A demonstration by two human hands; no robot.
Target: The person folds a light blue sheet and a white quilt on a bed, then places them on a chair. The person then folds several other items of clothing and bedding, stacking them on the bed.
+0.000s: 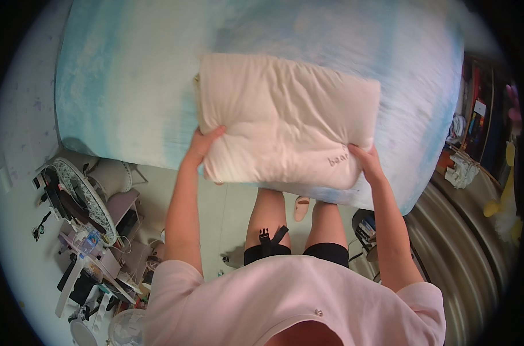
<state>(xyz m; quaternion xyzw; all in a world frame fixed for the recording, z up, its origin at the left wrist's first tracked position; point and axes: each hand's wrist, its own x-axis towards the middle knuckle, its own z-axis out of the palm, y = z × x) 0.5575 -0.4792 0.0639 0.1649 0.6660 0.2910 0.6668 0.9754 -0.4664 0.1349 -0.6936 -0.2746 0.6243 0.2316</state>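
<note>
A cream padded quilt [283, 121], folded into a thick rectangle, is held up in front of me at the near side of the bed. My left hand [205, 143] grips its left edge, thumb on top and fingers hidden beneath. On the opposite side, my right hand [366, 161] holds the lower right edge in the same way, beside some dark lettering on the cloth. Wrinkles run across the quilt's upper face. Under and behind it spreads a mattress with a blue and white sheet [128, 86]. Whether the quilt touches the sheet, I cannot tell.
At the left stand a round white-rimmed object [87, 201] and a cluttered small shelf [102, 259]. A shelf of books and odds and ends [478, 112] is at the right, above a ribbed brown curtain [452, 229]. A pink slipper [301, 208] lies on the floor.
</note>
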